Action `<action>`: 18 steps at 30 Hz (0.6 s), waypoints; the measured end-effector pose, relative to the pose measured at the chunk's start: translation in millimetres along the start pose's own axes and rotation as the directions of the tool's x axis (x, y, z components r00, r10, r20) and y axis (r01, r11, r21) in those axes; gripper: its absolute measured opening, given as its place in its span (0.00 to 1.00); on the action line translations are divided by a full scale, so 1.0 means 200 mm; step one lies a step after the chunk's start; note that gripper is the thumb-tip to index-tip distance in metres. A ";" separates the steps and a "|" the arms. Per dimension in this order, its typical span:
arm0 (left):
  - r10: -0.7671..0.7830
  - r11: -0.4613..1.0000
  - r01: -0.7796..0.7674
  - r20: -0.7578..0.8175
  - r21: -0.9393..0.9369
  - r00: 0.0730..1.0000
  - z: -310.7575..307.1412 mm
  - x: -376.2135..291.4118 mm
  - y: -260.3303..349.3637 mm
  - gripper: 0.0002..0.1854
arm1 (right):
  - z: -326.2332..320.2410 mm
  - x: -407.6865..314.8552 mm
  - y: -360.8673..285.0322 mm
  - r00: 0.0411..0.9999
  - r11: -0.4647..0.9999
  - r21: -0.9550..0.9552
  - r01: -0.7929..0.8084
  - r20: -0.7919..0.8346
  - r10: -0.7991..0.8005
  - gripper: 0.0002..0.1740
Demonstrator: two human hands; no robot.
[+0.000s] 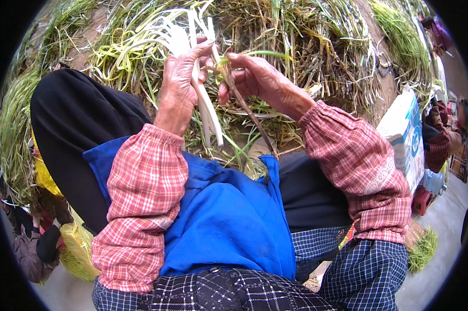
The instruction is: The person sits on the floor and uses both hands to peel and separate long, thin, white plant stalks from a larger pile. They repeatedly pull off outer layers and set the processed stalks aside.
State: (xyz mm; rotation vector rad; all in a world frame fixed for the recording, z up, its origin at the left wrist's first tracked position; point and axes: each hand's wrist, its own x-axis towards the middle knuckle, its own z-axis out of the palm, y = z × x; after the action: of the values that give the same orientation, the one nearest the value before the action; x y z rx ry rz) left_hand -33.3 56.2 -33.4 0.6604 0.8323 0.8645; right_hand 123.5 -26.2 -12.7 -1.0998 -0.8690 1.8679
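Observation:
My left hand (181,77) is closed around several long white stalks (206,105), probably of green garlic or leek. Their pale yellow leaves (121,54) fan out above and to the left, while the bare white ends point down toward my lap. Close on the right, my right hand (259,76) pinches a withered brown outer leaf (247,110) between thumb and fingers. This leaf trails down to the right, and its upper part meets a thin stalk beside my left fingers. A narrow green leaf (271,53) sticks out over my right thumb.
Heaps of dry leaf scraps (319,50) cover the ground ahead, with green bundles (403,42) at right and more greens (18,136) at left. A blue and white box (407,136) stands near my right elbow. Other people (35,248) sit at both rims.

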 end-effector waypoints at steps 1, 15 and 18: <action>-0.007 1.000 0.008 0.025 -0.016 1.000 0.01 0.00 0.00 0.20 | -0.02 0.01 0.00 0.999 0.998 0.039 -0.042 -0.028 0.043 0.26; -0.042 0.993 0.033 0.074 0.111 0.996 0.12 -0.11 -0.09 0.15 | -0.21 0.08 0.17 0.920 0.681 -0.684 0.262 -0.036 -0.390 0.29; 0.000 0.990 -0.005 0.036 0.140 0.999 0.14 -0.12 -0.12 0.17 | -0.21 0.09 0.16 0.901 0.503 -0.823 0.265 0.024 -0.434 0.34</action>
State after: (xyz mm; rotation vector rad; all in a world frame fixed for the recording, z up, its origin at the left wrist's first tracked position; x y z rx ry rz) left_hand -10.0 19.9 -28.9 0.7980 0.8652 0.7986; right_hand 146.3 -18.7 -62.0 -1.4471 -1.7895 0.9417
